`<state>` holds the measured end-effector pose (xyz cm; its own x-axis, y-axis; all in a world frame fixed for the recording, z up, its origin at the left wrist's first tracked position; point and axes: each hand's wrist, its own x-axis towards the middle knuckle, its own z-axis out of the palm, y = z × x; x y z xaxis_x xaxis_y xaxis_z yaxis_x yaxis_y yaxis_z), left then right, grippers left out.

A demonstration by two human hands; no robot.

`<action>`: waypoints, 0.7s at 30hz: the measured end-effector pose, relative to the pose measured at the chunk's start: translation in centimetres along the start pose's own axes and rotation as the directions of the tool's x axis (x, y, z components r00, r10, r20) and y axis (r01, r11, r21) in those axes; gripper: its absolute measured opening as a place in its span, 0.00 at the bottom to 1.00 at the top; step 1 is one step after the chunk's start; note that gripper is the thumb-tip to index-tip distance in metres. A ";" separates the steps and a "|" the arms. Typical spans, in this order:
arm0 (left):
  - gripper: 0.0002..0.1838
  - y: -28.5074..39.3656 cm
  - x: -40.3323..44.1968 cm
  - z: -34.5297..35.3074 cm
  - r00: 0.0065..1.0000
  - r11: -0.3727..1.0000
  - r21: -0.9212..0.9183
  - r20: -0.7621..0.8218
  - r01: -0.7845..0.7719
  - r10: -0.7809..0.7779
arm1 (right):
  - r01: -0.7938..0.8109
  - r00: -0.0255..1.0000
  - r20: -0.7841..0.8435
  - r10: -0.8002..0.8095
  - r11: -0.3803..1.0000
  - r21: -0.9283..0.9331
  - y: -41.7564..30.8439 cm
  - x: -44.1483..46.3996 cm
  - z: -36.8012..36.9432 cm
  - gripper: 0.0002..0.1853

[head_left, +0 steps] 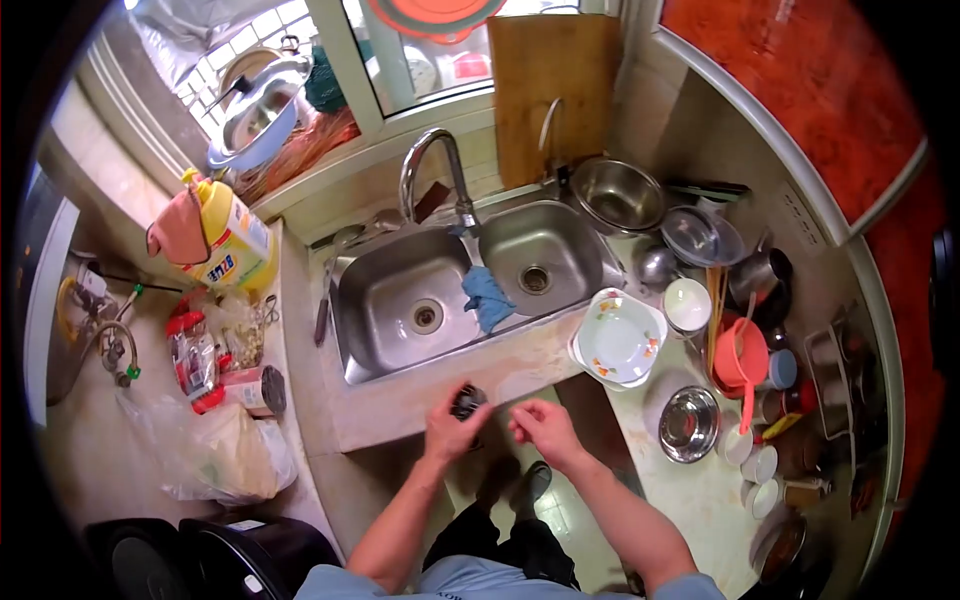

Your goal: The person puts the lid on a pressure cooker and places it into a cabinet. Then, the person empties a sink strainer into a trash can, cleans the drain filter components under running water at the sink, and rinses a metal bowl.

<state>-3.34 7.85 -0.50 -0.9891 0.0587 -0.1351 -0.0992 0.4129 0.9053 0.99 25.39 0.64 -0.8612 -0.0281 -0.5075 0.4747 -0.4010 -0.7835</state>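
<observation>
My left hand [450,432] is closed around a small, dark, rounded object [467,402] with pale glints, whose kind I cannot make out. To its right my right hand [547,430] has its fingers curled into a pinch, and whatever may be between them is hidden. Both hands are in front of the counter's front edge, apart from each other. Beyond them lies the double steel sink [385,290], with a blue cloth [488,298] draped over its divider and a curved faucet [432,150] behind.
White floral dishes [620,340] are stacked right of the sink. A steel bowl [688,424], a coral strainer [741,355] and several cups crowd the right counter. At left stand a yellow detergent jug [235,240] and plastic bags [215,450]. A wooden board [555,95] leans behind.
</observation>
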 end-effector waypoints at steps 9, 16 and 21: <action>0.29 -5.1 11.0 -7.9 0.952 0.861 0.501 -0.217 -0.082 0.217 | 0.338 0.717 0.075 -0.693 0.251 -0.907 0.0 19.3 2.3 0.18; 0.31 -15.6 20.3 -8.4 0.992 0.735 0.671 -0.004 0.098 -0.128 | -0.008 0.846 0.007 -0.533 -0.026 -1.000 1.3 24.5 1.6 0.30; 0.28 -21.4 25.2 -5.3 0.964 0.656 0.755 0.166 0.011 -0.207 | -0.004 0.856 0.015 -0.517 -0.035 -0.999 0.8 24.7 1.9 0.32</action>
<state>-26.69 -4.31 -21.13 -0.9150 0.1224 -0.3845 0.0068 0.9574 0.2887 -20.24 22.63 -11.77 -0.9852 0.1697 -0.0238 0.1680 0.9294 -0.3287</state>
